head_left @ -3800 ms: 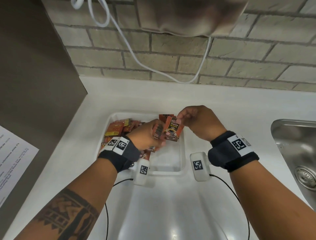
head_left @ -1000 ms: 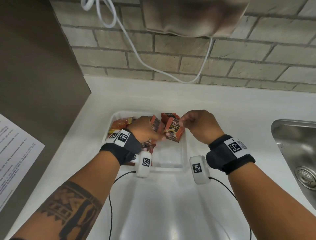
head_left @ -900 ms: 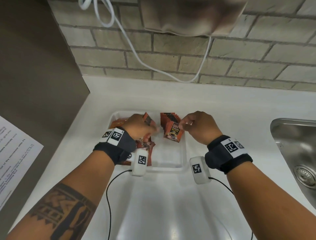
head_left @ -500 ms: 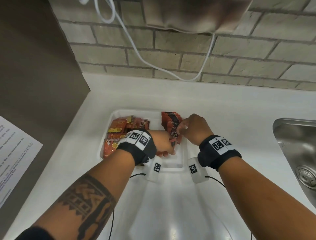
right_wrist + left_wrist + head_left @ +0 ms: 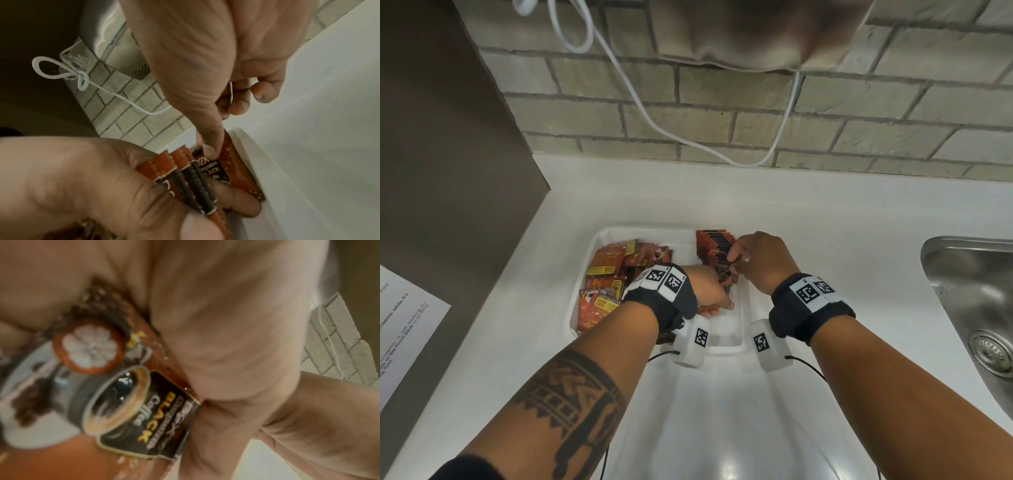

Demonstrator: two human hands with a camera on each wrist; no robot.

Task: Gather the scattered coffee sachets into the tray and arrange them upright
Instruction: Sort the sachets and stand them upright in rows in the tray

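At frame centre, the left hand [image 5: 710, 291] grips a few sachets [image 5: 191, 181] on edge in the tray [image 5: 744, 329]. The right hand [image 5: 760, 260] pinches the upright row [image 5: 717, 248] at its front. Slide them flush against it, then release; loose sachets [image 5: 607, 274] wait at centre left.

"black coffee", "d2x" on sachet [image 5: 131, 410]

A blurred black-coffee sachet [image 5: 131, 410] lies pressed against the left hand's palm [image 5: 226, 321].
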